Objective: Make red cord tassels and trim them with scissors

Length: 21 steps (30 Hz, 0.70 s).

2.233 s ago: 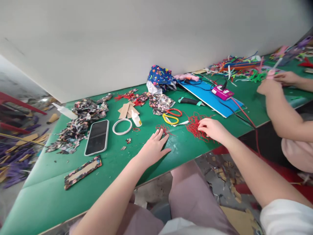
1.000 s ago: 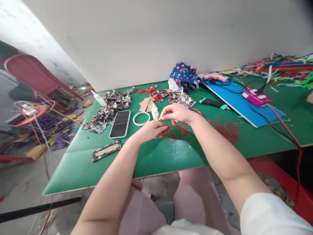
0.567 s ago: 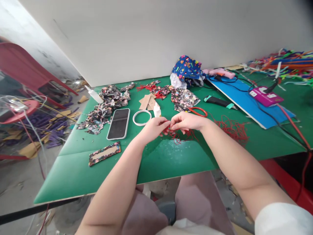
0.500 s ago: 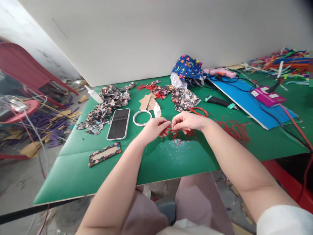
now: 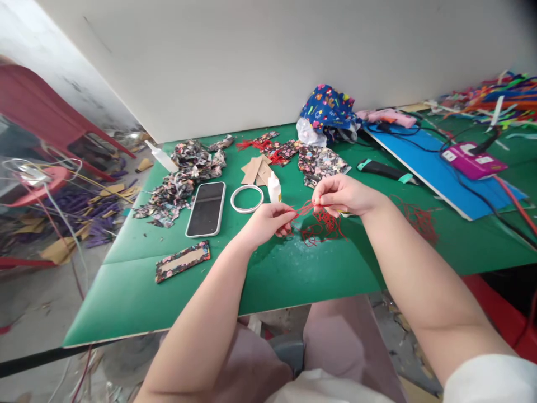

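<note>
A tangle of thin red string (image 5: 321,225) hangs between my two hands just above the green table (image 5: 168,296). My left hand (image 5: 268,223) pinches one end of the string. My right hand (image 5: 342,195) pinches it a little higher and to the right, and part of the string stretches between them. A second heap of red string (image 5: 419,218) lies on the table to the right of my right forearm.
A phone (image 5: 206,208), a white ring (image 5: 246,198), a small glue bottle (image 5: 274,188), cardboard pieces (image 5: 255,169) and floral fabric scraps (image 5: 180,179) lie behind my hands. A fabric-edged card (image 5: 182,261) lies front left. A blue board (image 5: 440,168), pink device (image 5: 474,160), utility knife (image 5: 384,169) and glue gun (image 5: 388,117) lie at the right.
My hands left the table, gathered a bunch of red string and came together. Now they have drawn apart, the right hand rising, and the string stretches between them.
</note>
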Available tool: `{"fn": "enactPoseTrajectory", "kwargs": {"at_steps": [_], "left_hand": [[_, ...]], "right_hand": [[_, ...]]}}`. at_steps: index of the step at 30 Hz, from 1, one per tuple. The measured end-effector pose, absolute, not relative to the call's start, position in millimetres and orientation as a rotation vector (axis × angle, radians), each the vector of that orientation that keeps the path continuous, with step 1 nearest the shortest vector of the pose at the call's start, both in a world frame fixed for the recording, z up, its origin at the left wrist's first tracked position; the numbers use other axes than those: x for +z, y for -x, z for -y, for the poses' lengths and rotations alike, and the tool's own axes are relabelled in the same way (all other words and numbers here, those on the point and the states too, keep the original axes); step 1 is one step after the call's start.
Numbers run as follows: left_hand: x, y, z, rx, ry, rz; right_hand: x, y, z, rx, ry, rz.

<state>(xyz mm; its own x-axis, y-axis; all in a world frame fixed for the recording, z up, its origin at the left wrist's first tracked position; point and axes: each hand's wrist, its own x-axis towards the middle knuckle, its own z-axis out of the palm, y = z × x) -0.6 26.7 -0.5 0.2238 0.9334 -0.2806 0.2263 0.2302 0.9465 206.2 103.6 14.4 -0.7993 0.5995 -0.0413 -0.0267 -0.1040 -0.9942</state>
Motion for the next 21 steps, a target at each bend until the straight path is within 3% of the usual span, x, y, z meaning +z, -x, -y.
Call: {"fn": "enactPoseTrajectory", "kwargs": {"at_steps": [5, 11, 15, 21], "left_hand": [[-2.4, 2.2, -28.5, 0.790, -1.180, -1.319], [0.0, 2.4, -28.9, 0.851, -1.149, -1.283], [1.9, 1.3, -29.2, 0.850, -1.113, -1.264], [4.5, 0.5, -25.0, 0.849, -1.150, -1.200]], "right_hand": [[17.5, -209.3, -104.4, 1.897, 0.616, 1.727], [19.8, -209.4, -104.9, 1.714, 1.069, 2.324], [21.7, -205.9, -102.7, 1.524, 1.121, 2.198], [13.1, -184.8, -93.9, 1.744, 0.906, 2.120]]}}
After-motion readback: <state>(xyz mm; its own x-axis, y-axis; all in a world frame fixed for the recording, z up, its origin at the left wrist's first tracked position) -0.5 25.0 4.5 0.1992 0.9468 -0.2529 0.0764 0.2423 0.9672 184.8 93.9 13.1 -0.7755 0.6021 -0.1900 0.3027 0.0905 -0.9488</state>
